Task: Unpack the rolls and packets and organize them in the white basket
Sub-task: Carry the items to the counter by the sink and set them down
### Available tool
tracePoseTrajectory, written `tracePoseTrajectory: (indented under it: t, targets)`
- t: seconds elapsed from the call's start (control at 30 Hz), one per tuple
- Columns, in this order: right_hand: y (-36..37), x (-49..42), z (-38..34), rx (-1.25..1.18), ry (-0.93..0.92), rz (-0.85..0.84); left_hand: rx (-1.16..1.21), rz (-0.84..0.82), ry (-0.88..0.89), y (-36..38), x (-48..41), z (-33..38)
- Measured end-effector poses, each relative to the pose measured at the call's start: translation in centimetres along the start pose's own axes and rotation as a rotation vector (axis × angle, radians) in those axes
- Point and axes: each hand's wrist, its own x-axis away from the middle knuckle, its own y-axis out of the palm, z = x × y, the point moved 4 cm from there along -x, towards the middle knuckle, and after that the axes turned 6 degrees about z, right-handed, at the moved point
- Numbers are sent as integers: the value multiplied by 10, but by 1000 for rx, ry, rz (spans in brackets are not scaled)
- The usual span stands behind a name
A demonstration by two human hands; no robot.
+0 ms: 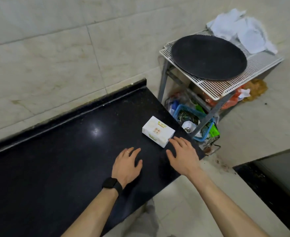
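A white tissue packet [158,131] with green and orange print lies flat near the right end of the black countertop [64,151]. My right hand [183,155] hovers palm down just in front of the packet, fingers spread, its fingertips close to the packet's near corner. My left hand [128,164], with a ring and a black watch on the wrist, is spread open over the counter to the left of the right hand. Neither hand holds anything. No white basket or rolls are in view.
Right of the counter stands a metal rack [217,88] with a white wire shelf carrying a large round black pan [209,57] and crumpled white cloth [243,29]. Below it sit a blue basket [188,113] of scraps and bags. Tiled wall behind; tiled floor at right.
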Motion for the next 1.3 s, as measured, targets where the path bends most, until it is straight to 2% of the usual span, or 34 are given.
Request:
tracePoseTrajectory:
  t: [0.23,0.37,0.53,0.8,1.03,1.3]
  targets:
    - [45,-62,7,93,-46,-168,-29,-197,-221,66,-6,-18]
    - [73,-78,16,27,-47,-203,-88,-169,-263,86,2,-21]
    - [87,-88,25,-244,-37,-173,-101,-135,-324,90,0,-18]
    - [69,-104,29,-341,-111,-251,31,-113,-509,75,2,10]
    - [52,-71,-42,-415,-431,-442,139,81,-867,26,82,-7]
    - [62,48,-182,-369,-879,-682,80,385,-1300,-22,276,-55]
